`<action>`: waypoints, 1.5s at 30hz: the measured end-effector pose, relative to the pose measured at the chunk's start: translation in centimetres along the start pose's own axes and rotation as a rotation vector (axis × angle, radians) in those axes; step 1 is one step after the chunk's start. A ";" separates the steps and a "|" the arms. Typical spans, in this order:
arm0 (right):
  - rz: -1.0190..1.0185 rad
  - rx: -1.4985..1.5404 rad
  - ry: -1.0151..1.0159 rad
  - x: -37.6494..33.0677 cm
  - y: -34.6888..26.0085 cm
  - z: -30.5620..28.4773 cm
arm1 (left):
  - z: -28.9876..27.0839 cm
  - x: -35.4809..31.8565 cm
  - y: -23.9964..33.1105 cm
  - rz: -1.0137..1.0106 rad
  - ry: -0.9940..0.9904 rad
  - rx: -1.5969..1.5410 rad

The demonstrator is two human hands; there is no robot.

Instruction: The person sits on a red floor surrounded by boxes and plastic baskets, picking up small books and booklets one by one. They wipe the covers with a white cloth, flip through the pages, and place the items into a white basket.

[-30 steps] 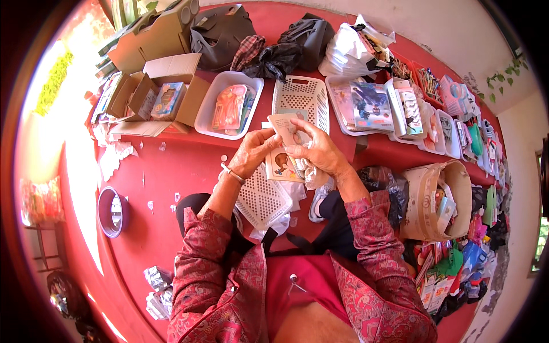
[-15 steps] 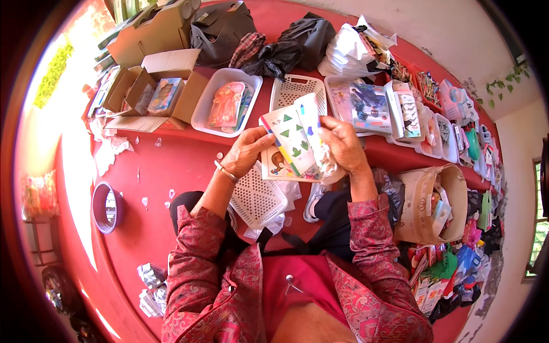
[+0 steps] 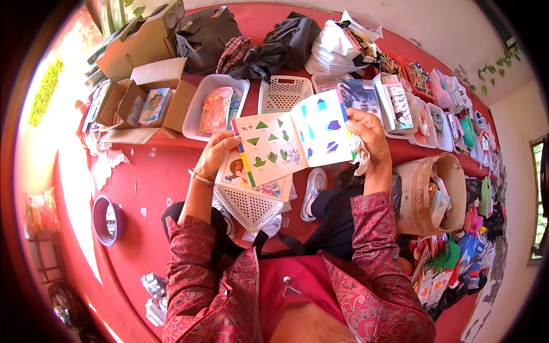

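An open picture booklet (image 3: 274, 143) is spread between my hands, its pages showing green and blue folded-paper shapes. My left hand (image 3: 216, 154) pinches its left edge, and the same hand also grips a second booklet (image 3: 231, 172) with a cartoon cover, lying partly beneath the first. On the other side my right hand (image 3: 370, 136) is closed on the booklet's right edge. A crumpled white cloth or tissue (image 3: 360, 154) hangs from that right hand. Just below the booklets, a white perforated plastic basket (image 3: 249, 212) sits between my legs, its far part covered.
Along a raised red ledge stand an open cardboard box (image 3: 182, 103), a white tub (image 3: 197, 123) with packaged items, another perforated basket (image 3: 265, 102) and several bins. A cardboard drum (image 3: 409, 200) is at my right, beside piled packets (image 3: 440, 274). A purple ring-shaped container (image 3: 104, 220) lies left.
The booklet has been opened wide, its right page swung out flat by my right hand. My left hand has moved left and slightly down, and the cartoon-cover booklet has shifted left with it.
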State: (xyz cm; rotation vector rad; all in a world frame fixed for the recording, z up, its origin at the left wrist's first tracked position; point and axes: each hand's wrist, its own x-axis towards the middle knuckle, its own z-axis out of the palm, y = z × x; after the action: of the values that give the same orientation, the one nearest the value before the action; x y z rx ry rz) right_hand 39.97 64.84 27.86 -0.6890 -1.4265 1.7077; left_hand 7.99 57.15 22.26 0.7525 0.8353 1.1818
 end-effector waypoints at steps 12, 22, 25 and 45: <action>0.160 -0.240 0.143 0.9 2.0 -1.8 | -0.7 -0.3 -0.3 -0.020 0.077 0.186; 0.046 -1.021 0.314 1.0 3.3 -1.9 | -1.0 -0.6 0.4 -0.043 0.235 0.175; 0.085 -0.761 0.317 0.8 3.1 -0.6 | -2.0 -0.3 -0.3 -0.028 0.235 0.140; -0.064 0.018 0.622 1.9 6.0 0.2 | -1.6 -0.8 0.5 0.104 0.067 -0.028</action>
State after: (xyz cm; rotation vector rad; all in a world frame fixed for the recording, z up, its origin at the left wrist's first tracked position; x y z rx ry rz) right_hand 37.40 66.03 22.26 -1.0396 -0.9780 1.2906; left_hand 6.24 56.56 22.02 0.7445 0.8413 1.3152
